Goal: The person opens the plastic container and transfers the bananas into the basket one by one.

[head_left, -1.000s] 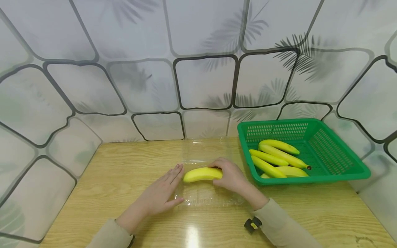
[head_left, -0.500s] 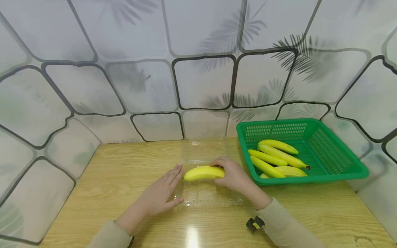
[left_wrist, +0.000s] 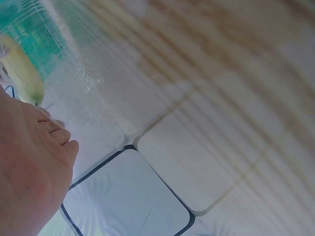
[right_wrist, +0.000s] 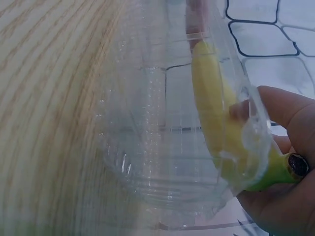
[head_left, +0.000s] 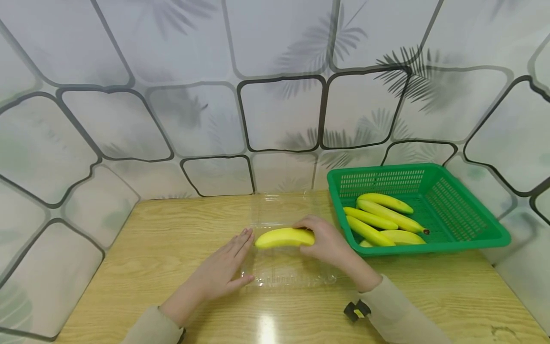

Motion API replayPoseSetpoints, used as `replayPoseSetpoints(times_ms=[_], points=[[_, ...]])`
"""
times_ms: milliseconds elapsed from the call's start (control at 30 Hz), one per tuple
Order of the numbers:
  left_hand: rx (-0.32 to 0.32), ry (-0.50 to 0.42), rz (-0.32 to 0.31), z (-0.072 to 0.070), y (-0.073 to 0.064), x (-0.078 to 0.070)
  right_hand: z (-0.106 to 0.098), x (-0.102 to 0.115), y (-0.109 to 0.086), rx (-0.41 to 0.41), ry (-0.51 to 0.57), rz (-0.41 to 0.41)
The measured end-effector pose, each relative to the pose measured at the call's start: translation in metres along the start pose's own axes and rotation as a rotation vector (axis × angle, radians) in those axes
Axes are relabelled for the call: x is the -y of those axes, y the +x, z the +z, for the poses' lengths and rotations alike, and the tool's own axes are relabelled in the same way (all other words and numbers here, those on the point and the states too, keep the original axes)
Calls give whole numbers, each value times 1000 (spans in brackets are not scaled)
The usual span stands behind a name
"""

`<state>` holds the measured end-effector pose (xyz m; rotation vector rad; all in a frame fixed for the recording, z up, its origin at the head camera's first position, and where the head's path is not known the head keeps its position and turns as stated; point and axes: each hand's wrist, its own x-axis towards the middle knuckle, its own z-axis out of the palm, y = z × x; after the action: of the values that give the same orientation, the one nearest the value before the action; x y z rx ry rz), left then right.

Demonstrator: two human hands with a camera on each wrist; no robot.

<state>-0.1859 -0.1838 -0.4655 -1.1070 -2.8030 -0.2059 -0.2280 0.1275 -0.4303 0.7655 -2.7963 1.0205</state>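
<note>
A clear plastic clamshell box lies open on the table, its lid folded back toward the wall. My right hand grips the right end of a yellow banana over the box's base. In the right wrist view the thumb and fingers wrap the banana near its dark-tipped stem, seen partly through the clear box wall. My left hand, fingers straight, rests along the box's left side, close to the banana's other tip. How firmly it touches the box is hard to see.
A green plastic basket stands to the right of the box with several bananas in it. Behind the wooden table rises a patterned wall covering, which also bounds both sides.
My right hand and the banana have shifted slightly right and away from me, so the banana sits a little farther back over the box. The left hand stays where it was.
</note>
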Motion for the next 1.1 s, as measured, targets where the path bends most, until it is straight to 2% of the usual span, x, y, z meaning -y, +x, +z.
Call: replayPoseSetpoints(times_ms=[267, 467, 1100], points=[[-15, 20, 8, -1, 0, 3, -7, 1, -2, -11, 0, 20], [12, 2, -5, -2, 1, 4, -13, 4, -3, -27, 1, 19], [24, 5, -6, -5, 3, 9, -36, 6, -2, -81, 13, 14]])
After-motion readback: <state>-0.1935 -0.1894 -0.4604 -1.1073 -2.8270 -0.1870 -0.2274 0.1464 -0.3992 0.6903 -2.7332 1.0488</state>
